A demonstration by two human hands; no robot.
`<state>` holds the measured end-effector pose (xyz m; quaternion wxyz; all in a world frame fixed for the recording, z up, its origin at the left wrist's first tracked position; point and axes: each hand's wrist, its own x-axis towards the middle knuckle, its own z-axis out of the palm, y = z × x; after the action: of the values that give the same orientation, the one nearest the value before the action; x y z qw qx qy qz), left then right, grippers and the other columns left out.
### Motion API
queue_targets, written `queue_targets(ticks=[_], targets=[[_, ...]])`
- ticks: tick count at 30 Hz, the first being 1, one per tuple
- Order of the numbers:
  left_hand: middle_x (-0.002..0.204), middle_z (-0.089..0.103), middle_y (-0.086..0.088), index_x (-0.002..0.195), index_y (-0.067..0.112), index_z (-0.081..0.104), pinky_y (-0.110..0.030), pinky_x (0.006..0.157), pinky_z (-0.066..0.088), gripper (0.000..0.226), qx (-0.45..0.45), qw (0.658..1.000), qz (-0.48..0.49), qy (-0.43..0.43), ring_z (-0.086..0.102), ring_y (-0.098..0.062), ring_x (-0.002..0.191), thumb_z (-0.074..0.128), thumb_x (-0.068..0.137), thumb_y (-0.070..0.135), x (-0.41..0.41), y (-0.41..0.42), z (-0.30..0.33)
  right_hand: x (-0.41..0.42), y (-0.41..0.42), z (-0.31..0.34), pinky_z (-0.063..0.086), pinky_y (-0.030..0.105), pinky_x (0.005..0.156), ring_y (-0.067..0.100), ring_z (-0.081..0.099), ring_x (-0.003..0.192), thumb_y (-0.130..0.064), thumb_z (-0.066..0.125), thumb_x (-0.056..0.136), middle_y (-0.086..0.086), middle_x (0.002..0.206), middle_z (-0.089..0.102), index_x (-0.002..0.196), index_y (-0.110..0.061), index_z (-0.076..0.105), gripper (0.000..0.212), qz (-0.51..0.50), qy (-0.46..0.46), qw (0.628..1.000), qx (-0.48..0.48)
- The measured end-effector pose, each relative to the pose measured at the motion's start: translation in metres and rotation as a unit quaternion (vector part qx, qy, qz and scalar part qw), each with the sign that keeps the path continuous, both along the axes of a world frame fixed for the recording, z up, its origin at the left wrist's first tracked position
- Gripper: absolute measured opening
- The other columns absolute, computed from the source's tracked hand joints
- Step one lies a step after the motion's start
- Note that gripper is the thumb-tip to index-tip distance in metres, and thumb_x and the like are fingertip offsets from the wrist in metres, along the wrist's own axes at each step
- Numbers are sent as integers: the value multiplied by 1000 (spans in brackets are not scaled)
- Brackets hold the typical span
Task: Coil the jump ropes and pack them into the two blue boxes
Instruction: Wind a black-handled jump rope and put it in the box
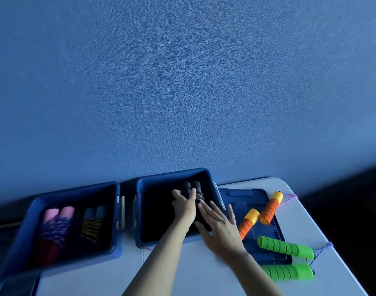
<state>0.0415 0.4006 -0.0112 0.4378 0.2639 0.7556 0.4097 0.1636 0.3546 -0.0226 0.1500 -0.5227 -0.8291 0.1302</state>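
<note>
Head view: two blue boxes stand side by side at the far edge of the white table [182,272], against a blue wall [182,82]. The left box [20,238] holds two coiled ropes, one with pink handles [58,213] and one with grey-blue handles [95,212]. The right box [141,212] is otherwise dark inside; the left hand [183,207] reaches into it with fingers curled round a black rope bundle [193,190], whose two handle ends point toward the far wall. The right hand [220,227] hovers above the near right corner of that box with fingers straight and spread, holding nothing.

A blue lid [242,199] lies flat just right of the right box. Across it rest the orange handles [270,208] of an uncoiled rope with a pink cord [290,196] trailing off the table edge. Nearer the person lie the green handles [286,247] of another rope with a blue cord [323,247], also uncoiled.

Handling, as a judgement: the handles look like ribbed foam over a stiff core, light and easy to grip without slipping. The cords are limp and will spring loose unless wound tightly. Take both handles together in one hand, wind the cord around them with the other, then grip the bundle across the windings when lowering it into a box.
</note>
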Motion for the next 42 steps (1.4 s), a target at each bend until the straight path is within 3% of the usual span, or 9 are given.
queue_targets(ticks=[6, 10, 14, 17, 22, 26, 36, 39, 42], targets=[[137, 38, -23, 149, 16, 19, -33, 95, 39, 63, 3, 990, -109, 89, 48, -37, 121, 48, 98, 38, 2, -14, -2, 1, 17, 8, -18, 50, 112, 10, 4, 146, -35, 40, 95, -24, 150, 27, 144, -32, 32, 50, -26, -53, 996, -67], [138, 43, -6, 152, 37, 4, -41, 97, 34, 61, -65, 884, -227, 405, 39, -25, 128, 25, 98, 58, -7, -30, -12, 1, 12, 4, -5, 51, 115, 12, 35, 138, -39, 41, 86, -27, 136, 48, 129, -34, 54, 45, -3, -96, 995, -33], [151, 25, -8, 149, 36, -17, -49, 105, 24, 63, -136, 859, -268, 415, 26, -26, 135, 11, 98, 59, -9, -27, -18, 1, 7, 3, 10, 52, 108, 13, 49, 128, -41, 38, 84, -28, 123, 58, 116, -37, 64, 42, -15, -134, 991, -11], [153, 23, -10, 148, 33, -23, -51, 107, 21, 64, -172, 846, -282, 418, 23, -27, 138, 9, 98, 59, -15, -22, -18, -5, 10, 7, -14, 51, 111, 16, 22, 143, -43, 20, 89, -30, 141, 37, 134, -38, 47, 53, -10, -141, 989, -47], [155, 20, -6, 151, 39, -7, -51, 107, 22, 62, -135, 873, -244, 401, 22, -26, 139, 17, 97, 60, -17, -27, -10, -6, 5, 8, -28, 48, 106, 17, 2, 147, -46, 11, 89, -29, 150, 19, 145, -39, 26, 58, -16, -101, 992, -79], [150, 31, -3, 152, 34, 15, -46, 102, 33, 59, -72, 896, -205, 388, 30, -23, 135, 30, 99, 53, -18, -41, -2, -6, -3, 14, -22, 49, 111, 10, -1, 146, -37, 27, 99, -24, 153, 18, 147, -33, 25, 47, -28, -46, 989, -141], [142, 45, -5, 147, 24, 34, -45, 99, 34, 53, -48, 891, -196, 408, 44, -24, 128, 25, 101, 49, -13, -91, 20, 8, -58, 27, -6, 50, 115, 14, -3, 147, -26, 31, 101, -9, 158, 13, 148, -23, 23, 49, -55, 26, 985, -162], [140, 48, -15, 144, 12, 40, -52, 99, 35, 58, -27, 888, -186, 419, 49, -31, 125, 26, 100, 46, -2, -110, 20, 21, -82, 30, 1, 47, 116, 15, 0, 147, -21, 34, 99, -3, 159, 10, 149, -19, 22, 51, -77, 31, 986, -144], [118, 61, -29, 122, -6, 59, -67, 83, 46, 54, 24, 866, -212, 452, 63, -40, 105, 55, 89, 36, 9, -124, 11, 38, -105, 31, 1, 45, 117, 13, 4, 147, -13, 37, 95, -4, 158, 13, 148, -20, 25, 55, -122, 53, 981, -143]])
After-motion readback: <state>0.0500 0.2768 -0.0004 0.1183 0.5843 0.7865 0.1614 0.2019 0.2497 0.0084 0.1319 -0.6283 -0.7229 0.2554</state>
